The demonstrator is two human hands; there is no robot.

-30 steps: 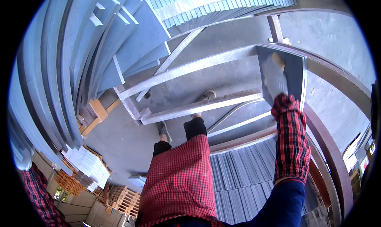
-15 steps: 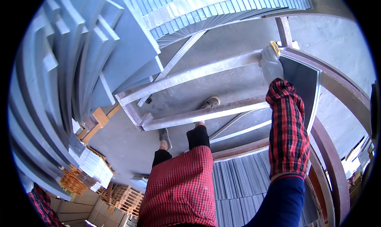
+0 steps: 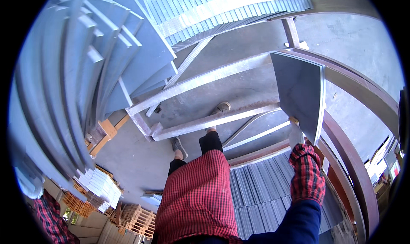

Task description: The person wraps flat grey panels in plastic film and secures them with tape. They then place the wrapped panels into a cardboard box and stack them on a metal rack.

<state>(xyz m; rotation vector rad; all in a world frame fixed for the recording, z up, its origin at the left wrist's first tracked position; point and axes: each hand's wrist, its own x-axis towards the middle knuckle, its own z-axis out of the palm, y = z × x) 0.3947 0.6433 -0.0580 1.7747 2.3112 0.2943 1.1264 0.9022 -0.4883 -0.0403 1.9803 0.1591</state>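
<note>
My right hand (image 3: pixel 296 135), in a white glove with yellow fingertips, is closed at the near lower edge of a flat dark grey tile (image 3: pixel 299 92). This tile stands upright on the metal frame at the right; its light edge shows a double line, so more than one may be there. At the far lower left my left hand (image 3: pixel 30 186), also gloved, is beside the near ends of a fanned stack of grey tiles (image 3: pixel 77 99). Blur and the dark picture rim hide its fingers.
A low metal frame (image 3: pixel 205 79) lies before my feet. Another row of tiles (image 3: pixel 239 13) stands beyond it. Packed grey tiles (image 3: pixel 260 192) are beside my right leg, within curved brown frame bars (image 3: pixel 352 158). Wooden pallets (image 3: pixel 134 220) are at the lower left.
My right hand has come nearer, from the tile's far top corner to its near lower edge. More of the tile's face shows. My left glove has come into view, and the view has shifted slightly.
</note>
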